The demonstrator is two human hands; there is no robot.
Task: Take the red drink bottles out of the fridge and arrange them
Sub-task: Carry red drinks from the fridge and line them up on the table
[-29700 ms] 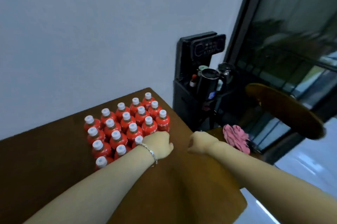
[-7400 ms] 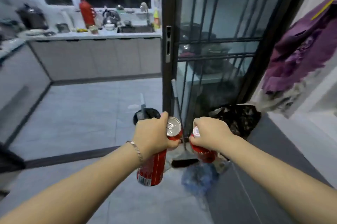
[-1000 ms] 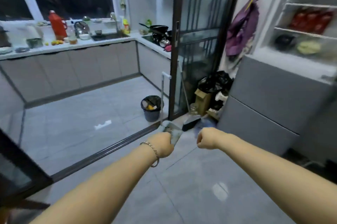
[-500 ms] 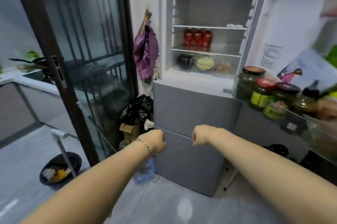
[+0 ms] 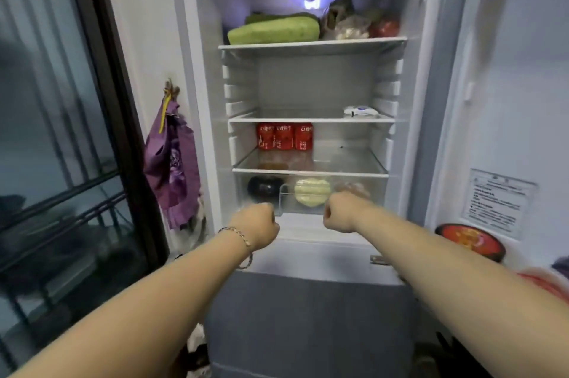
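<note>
Two bare arms reach forward toward the open fridge [image 5: 203, 100]. Left hand [image 5: 257, 228], bracelet [image 5: 238, 236] at wrist: grip closed to an empty fist, knuckles forward. Three red drink bottles [image 5: 284, 136]: side by side, left on the lower glass shelf [image 5: 338, 173]; white label script unreadable. Right hand [image 5: 340, 213]: grip likewise a closed, empty fist, before the crisper drawer [image 5: 374, 192]. Door sticker [image 5: 495, 203]: print illegible.

White wall [image 5: 144, 38], dark glass door [image 5: 55, 131] at left.

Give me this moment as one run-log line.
phase: at open fridge | left hand: fist, empty | right hand: fist, empty | red drink bottles: three on third shelf, untouched
</note>
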